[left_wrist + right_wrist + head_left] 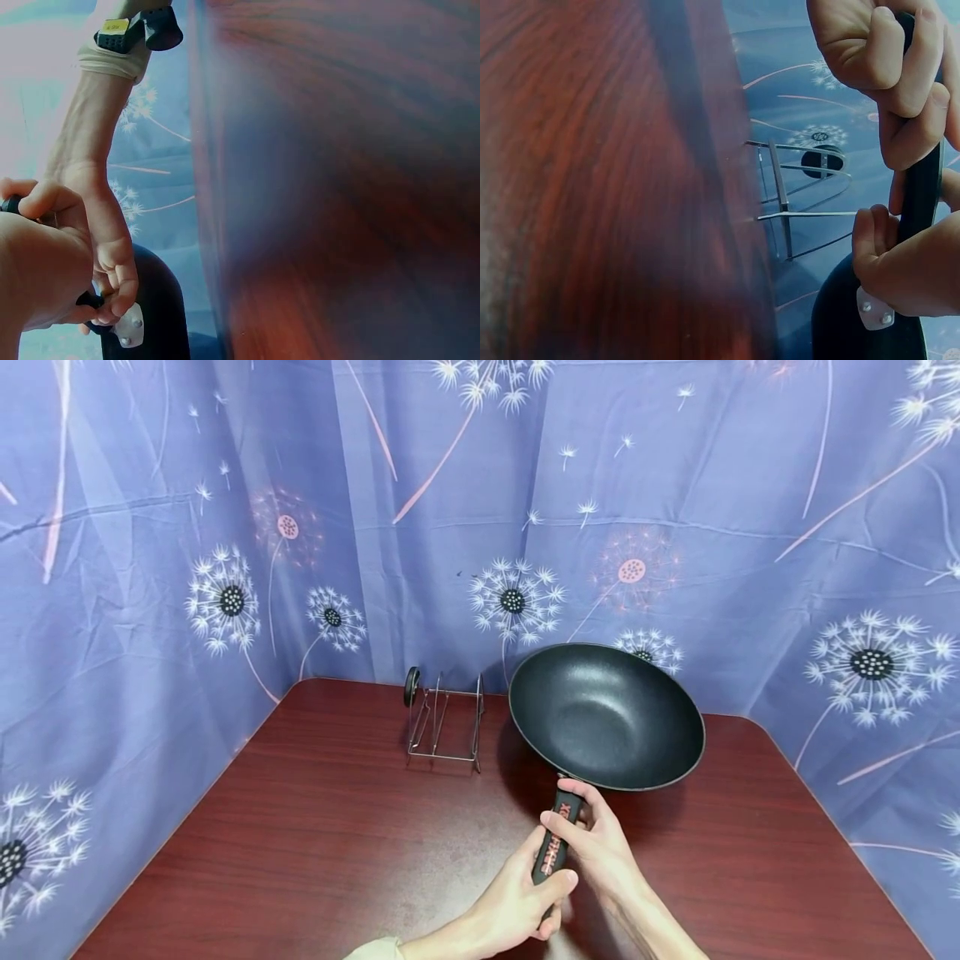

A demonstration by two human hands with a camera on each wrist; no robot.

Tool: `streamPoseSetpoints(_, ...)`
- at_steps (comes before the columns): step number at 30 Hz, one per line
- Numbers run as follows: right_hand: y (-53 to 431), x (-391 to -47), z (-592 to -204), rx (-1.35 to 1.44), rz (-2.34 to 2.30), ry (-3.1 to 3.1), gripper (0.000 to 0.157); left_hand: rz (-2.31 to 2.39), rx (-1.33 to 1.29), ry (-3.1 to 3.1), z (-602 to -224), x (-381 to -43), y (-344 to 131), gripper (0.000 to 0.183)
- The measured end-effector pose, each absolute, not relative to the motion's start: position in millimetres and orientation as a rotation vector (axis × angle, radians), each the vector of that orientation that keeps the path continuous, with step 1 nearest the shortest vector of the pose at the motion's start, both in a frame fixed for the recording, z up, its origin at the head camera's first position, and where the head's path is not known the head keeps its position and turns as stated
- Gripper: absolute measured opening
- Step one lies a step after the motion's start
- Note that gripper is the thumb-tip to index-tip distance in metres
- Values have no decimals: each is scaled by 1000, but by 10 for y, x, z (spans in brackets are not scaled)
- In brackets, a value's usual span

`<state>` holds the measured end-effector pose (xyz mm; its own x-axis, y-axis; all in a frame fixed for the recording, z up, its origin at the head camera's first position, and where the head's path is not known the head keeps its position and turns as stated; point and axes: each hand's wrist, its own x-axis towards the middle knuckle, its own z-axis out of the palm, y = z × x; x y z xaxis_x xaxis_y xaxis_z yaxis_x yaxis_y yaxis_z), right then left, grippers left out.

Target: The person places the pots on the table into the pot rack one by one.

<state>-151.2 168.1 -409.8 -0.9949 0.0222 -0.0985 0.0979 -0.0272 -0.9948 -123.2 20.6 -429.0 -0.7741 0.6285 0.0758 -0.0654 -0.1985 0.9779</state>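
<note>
A dark wok is held up over the right side of the table, its inside facing the head camera. My left hand grips the lower end of its black handle, which bears reddish lettering. Closer to the pan, my right hand holds the same handle between thumb and fingers. In the right wrist view, the fingers of the left hand curl round the handle, above the right hand. A riveted metal bracket joins handle and wok.
Left of the wok, a wire rack stands near the back of the reddish-brown table; a round black piece is at its upper left. A blue curtain with dandelion prints surrounds the back and sides.
</note>
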Motion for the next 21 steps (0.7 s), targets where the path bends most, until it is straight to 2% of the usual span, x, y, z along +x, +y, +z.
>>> streamPoseSetpoints(11, 1692, -1489, -3997, 99, -2208, 2169, 56, 2021, 774, 1657, -4251, -1230, 193, 63)
streamPoseSetpoints(21, 1701, -1479, -3897, 14, -2152, 2256, 55, 2036, 837, 1664, -4213, -1212, 180, 61)
